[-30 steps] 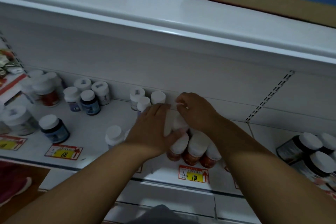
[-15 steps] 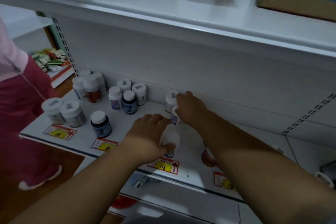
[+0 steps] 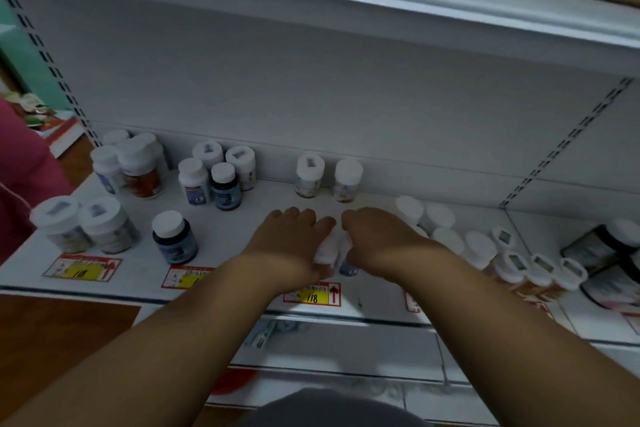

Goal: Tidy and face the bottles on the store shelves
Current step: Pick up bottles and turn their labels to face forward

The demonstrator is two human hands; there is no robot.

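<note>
My left hand (image 3: 289,244) curled round a white-capped bottle (image 3: 325,251), my right hand (image 3: 379,241) gripping a second bottle (image 3: 347,265) touching it, both near the shelf (image 3: 242,239) front, above the 118 tag (image 3: 312,295)

Both bare forearms are reaching forward side by side, palms facing down. The left hand (image 3: 289,241) and the right hand (image 3: 375,241) are sitting knuckle to knuckle, each curling its fingers round a small white-capped bottle (image 3: 327,250).
</note>
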